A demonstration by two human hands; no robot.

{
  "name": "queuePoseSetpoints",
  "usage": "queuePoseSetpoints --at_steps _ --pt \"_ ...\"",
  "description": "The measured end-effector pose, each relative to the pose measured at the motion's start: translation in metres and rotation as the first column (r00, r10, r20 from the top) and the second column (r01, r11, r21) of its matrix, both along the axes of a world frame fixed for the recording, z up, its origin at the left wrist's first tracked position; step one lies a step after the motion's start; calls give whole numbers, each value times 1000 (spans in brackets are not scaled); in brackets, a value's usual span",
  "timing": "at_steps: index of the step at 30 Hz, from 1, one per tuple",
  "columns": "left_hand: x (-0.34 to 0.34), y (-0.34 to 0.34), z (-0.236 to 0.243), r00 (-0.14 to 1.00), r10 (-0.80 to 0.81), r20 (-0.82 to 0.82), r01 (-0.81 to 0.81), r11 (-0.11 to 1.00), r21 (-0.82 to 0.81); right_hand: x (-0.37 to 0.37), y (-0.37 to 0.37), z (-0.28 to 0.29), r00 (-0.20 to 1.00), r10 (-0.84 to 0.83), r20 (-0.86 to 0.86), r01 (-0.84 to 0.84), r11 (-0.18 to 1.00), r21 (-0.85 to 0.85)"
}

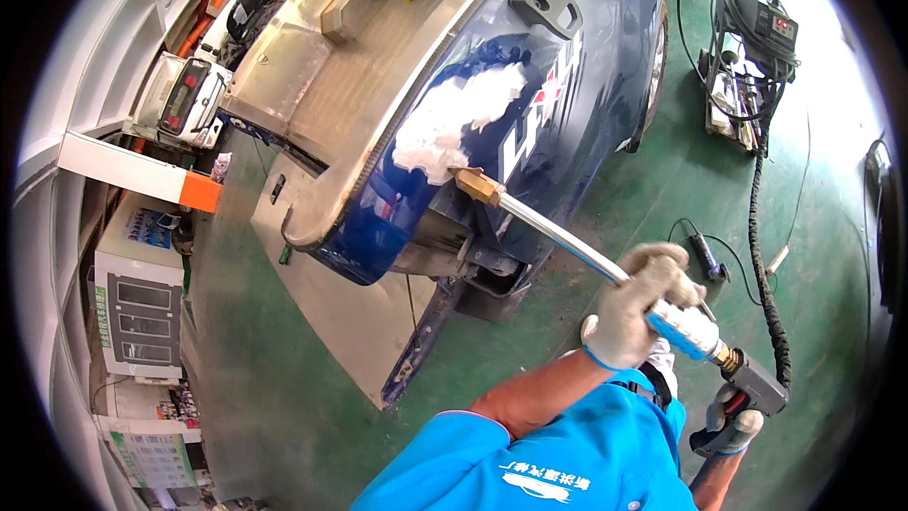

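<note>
A long slide-hammer dent puller (558,235) runs diagonally from my right hand up to a blue pickup's side panel (586,109). My gloved left hand (636,308) is closed around its metal shaft, just ahead of a blue and white sleeve. Lower right, my gloved right hand (740,421) is wrapped round the grey pistol-type handle (757,386), joined by a brass fitting. At the far end, the brass-coloured tip (478,186) meets or nearly meets the lower edge of a whitish bare patch (459,123) in the blue paint; exact contact cannot be told.
A thick black cable (757,218) rises from the handle to a wheeled machine (757,47) at the upper right. On the green floor lies a corded hand tool (709,255). The detached light panel (331,303) lies below the truck bed (359,47). An orange-white beam (142,170) stands left.
</note>
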State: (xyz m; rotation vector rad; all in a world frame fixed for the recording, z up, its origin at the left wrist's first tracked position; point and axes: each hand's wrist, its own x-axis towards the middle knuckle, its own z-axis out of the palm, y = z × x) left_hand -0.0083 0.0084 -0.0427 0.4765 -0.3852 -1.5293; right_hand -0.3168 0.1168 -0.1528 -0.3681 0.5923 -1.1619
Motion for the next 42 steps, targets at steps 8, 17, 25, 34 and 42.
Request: queuePoseSetpoints --at_steps 8,17,25,34,42 --pt "-14 9 1 999 -40 -34 38 998 -56 -16 -3 -2 996 87 33 -87 996 0" --pt "136 -43 60 919 348 -183 -349 937 26 -12 -2 14 998 -60 -28 61 998 22" --pt "137 -71 39 802 -164 -575 -192 839 -508 -24 -11 10 997 -9 -76 5 999 -44" --pt "117 -28 76 863 496 -92 -495 868 38 -44 -29 -3 993 114 40 -114 993 16" --pt "129 -33 75 873 474 -115 -477 879 -7 -30 -42 16 995 98 6 -98 994 51"
